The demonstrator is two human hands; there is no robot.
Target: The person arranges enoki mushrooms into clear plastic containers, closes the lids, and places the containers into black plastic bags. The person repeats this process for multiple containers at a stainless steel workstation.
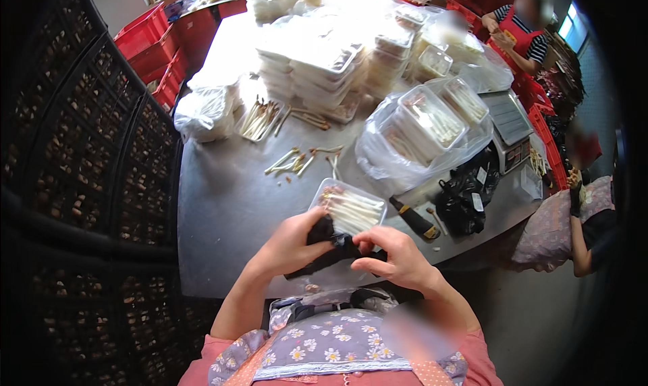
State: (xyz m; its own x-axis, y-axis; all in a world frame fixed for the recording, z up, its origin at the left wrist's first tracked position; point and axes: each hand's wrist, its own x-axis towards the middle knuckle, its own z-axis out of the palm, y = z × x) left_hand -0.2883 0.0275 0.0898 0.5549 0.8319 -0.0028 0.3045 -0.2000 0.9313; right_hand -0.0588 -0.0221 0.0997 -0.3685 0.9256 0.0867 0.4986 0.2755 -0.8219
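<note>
A crumpled piece of black plastic (329,257) lies between my two hands, low over the near edge of the table; I cannot tell whether it is a bag. My left hand (291,242) grips its left part between thumb and fingers. At its right side, the curled fingers of my right hand (397,257) hold the plastic, partly hidden by the hand itself. Just beyond them sits a clear plastic tray (316,196) filled with long white-stemmed mushrooms (354,209) with brownish ends. The fingers of my left hand overlap the tray's near left side.
Loose mushrooms (288,161) lie on the metal table (217,209). Beyond stand stacked trays (314,77) and a plastic bag of packs (374,158). A dark-handled tool (415,219), black bag (468,193) and scale (509,133) lie right. Black crates (76,107) line the left; co-workers (519,37) work at right.
</note>
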